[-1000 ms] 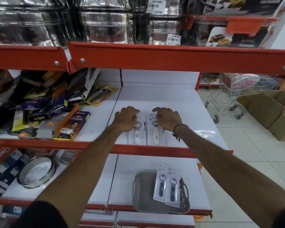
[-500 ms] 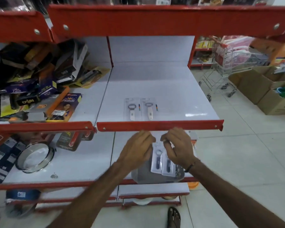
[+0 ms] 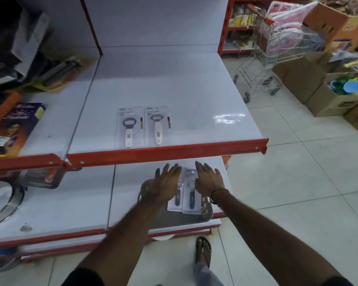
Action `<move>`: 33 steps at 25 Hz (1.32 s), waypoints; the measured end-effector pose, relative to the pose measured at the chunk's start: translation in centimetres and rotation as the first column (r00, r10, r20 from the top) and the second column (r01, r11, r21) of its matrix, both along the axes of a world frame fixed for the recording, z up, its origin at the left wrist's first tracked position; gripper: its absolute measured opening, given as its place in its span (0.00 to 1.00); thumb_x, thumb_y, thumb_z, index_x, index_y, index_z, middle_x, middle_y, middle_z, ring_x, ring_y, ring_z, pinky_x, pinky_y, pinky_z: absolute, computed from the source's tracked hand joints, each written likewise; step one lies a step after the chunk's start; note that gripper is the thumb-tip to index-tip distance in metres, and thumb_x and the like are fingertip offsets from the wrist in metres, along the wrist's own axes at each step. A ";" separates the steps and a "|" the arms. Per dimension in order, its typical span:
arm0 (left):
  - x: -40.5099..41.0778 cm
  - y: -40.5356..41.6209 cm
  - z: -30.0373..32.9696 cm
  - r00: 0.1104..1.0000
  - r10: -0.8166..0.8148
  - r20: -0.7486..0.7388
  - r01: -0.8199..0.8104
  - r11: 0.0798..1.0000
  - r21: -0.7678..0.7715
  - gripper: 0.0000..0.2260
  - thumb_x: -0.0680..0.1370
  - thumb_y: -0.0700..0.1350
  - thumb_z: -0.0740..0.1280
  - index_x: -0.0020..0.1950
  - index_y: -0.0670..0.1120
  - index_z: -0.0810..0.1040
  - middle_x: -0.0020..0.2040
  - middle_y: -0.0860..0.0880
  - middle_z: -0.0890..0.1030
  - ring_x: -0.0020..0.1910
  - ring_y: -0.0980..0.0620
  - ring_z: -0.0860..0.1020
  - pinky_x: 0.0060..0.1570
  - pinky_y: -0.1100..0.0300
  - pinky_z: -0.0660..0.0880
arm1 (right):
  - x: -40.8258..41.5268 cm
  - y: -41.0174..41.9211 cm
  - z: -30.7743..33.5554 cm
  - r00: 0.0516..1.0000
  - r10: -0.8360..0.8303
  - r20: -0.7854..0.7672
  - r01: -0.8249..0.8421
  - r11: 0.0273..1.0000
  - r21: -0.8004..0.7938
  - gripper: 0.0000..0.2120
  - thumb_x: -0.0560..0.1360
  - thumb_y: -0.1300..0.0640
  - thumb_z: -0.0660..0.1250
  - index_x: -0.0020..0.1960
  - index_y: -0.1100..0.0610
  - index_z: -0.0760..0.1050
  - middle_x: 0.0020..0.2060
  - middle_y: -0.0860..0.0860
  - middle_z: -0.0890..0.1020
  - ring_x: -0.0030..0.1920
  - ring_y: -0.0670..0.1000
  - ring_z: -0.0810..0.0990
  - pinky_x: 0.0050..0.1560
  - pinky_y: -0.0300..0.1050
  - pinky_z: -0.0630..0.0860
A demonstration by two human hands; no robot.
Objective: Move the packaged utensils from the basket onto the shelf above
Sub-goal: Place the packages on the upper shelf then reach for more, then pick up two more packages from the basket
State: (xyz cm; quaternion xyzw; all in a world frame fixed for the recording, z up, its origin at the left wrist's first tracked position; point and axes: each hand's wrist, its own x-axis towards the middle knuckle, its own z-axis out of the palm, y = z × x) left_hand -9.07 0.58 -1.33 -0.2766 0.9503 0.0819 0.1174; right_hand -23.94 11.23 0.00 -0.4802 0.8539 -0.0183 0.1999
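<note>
While under open hands, two packaged openers (image 3: pixel 191 195) inside basket (image 3: pixel 207 213)

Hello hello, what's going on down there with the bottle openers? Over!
Both hands open: left hand, right hand over the gray basket. Two packaged bottle openers inside, ungripped. Two already on the shelf. Nothing blocking.
</note>
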 end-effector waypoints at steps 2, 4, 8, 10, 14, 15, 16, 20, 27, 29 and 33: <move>-1.7 -0.9 -0.9 0.999 -0.019 0.047 0.019 1.000 0.005 0.36 0.81 0.47 0.66 0.82 0.47 0.50 0.84 0.48 0.50 0.83 0.42 0.48 0.81 0.38 0.48 | -1.1 -1.0 -0.7 0.999 0.022 0.044 -0.024 0.998 0.055 0.33 0.78 0.56 0.59 0.79 0.56 0.51 0.78 0.55 0.62 0.78 0.57 0.57 0.76 0.63 0.53; -2.7 -1.4 -1.3 0.999 -0.031 -0.025 0.031 1.000 0.004 0.35 0.80 0.49 0.67 0.82 0.47 0.52 0.84 0.48 0.52 0.83 0.44 0.49 0.81 0.39 0.46 | -1.4 -1.4 -1.0 0.999 0.034 0.025 -0.035 0.999 0.010 0.28 0.78 0.55 0.60 0.77 0.55 0.58 0.73 0.56 0.69 0.73 0.59 0.66 0.72 0.62 0.61; -3.0 -1.6 0.0 0.928 -0.002 -0.373 0.041 0.995 0.096 0.20 0.79 0.39 0.69 0.71 0.39 0.74 0.69 0.39 0.78 0.68 0.37 0.76 0.74 0.41 0.69 | -1.7 -1.2 -0.6 0.996 0.065 -0.056 -0.076 0.975 -0.209 0.18 0.78 0.54 0.61 0.66 0.54 0.74 0.63 0.54 0.78 0.63 0.58 0.75 0.63 0.56 0.71; -1.8 -1.4 1.0 0.916 -0.028 -0.400 0.039 0.999 0.019 0.13 0.77 0.37 0.70 0.62 0.39 0.80 0.59 0.39 0.84 0.56 0.39 0.82 0.65 0.46 0.78 | -0.9 -0.6 0.4 0.997 0.068 -0.041 -0.077 0.954 -0.288 0.15 0.78 0.55 0.59 0.62 0.54 0.77 0.58 0.54 0.80 0.59 0.57 0.77 0.58 0.53 0.74; 0.2 0.0 3.5 0.959 0.047 -0.281 -0.029 0.997 0.066 0.15 0.77 0.38 0.67 0.63 0.45 0.76 0.58 0.44 0.83 0.52 0.44 0.81 0.53 0.53 0.80 | 1.0 1.1 2.0 0.994 0.095 0.048 -0.071 0.926 -0.370 0.11 0.78 0.56 0.58 0.57 0.53 0.75 0.54 0.55 0.83 0.53 0.58 0.82 0.49 0.49 0.82; 1.0 0.6 4.4 0.961 0.062 -0.270 -0.042 0.996 0.079 0.15 0.77 0.37 0.68 0.63 0.45 0.75 0.57 0.44 0.83 0.51 0.44 0.82 0.51 0.50 0.82 | 1.7 1.7 2.6 0.992 0.108 0.057 -0.077 0.917 -0.391 0.10 0.78 0.56 0.58 0.57 0.53 0.74 0.55 0.55 0.83 0.53 0.58 0.82 0.49 0.48 0.83; 1.7 1.2 5.1 0.963 0.066 -0.261 -0.045 0.996 0.082 0.16 0.76 0.37 0.69 0.64 0.46 0.74 0.57 0.44 0.83 0.51 0.44 0.82 0.50 0.48 0.83 | 2.3 2.2 3.0 0.992 0.121 0.047 -0.091 0.907 -0.411 0.10 0.78 0.56 0.59 0.57 0.53 0.74 0.55 0.55 0.83 0.53 0.58 0.82 0.51 0.48 0.83; 4.7 3.6 8.7 0.966 0.009 -0.258 -0.002 1.000 0.027 0.21 0.75 0.40 0.73 0.66 0.45 0.73 0.60 0.44 0.81 0.54 0.46 0.80 0.55 0.52 0.81 | 3.9 4.6 6.5 0.987 0.145 -0.075 -0.163 0.856 -0.491 0.11 0.78 0.57 0.62 0.60 0.53 0.74 0.56 0.52 0.82 0.55 0.55 0.80 0.58 0.49 0.78; 5.8 4.5 22.1 0.781 -0.145 -0.607 0.069 0.987 -0.147 0.24 0.72 0.31 0.73 0.67 0.41 0.76 0.60 0.41 0.82 0.56 0.43 0.80 0.59 0.47 0.79 | 2.8 6.7 19.6 0.986 0.127 -0.105 -0.163 0.659 -0.735 0.08 0.78 0.57 0.59 0.55 0.47 0.70 0.45 0.44 0.77 0.44 0.47 0.75 0.44 0.45 0.76; 4.2 3.5 25.8 0.714 -0.095 -0.694 0.029 0.994 -0.106 0.22 0.73 0.31 0.71 0.67 0.41 0.75 0.62 0.40 0.81 0.59 0.42 0.78 0.63 0.46 0.76 | 1.0 5.9 23.6 0.995 0.100 0.022 -0.048 0.640 -0.767 0.08 0.78 0.56 0.57 0.54 0.46 0.70 0.44 0.46 0.78 0.45 0.50 0.77 0.44 0.51 0.78; -0.4 -0.1 31.0 0.639 0.043 -0.768 -0.010 0.999 0.047 0.15 0.76 0.30 0.62 0.61 0.39 0.76 0.58 0.37 0.82 0.54 0.39 0.80 0.56 0.46 0.81 | -2.9 2.8 28.9 0.991 0.070 0.117 0.049 0.618 -0.785 0.06 0.77 0.57 0.57 0.51 0.49 0.71 0.46 0.56 0.81 0.46 0.57 0.79 0.45 0.57 0.78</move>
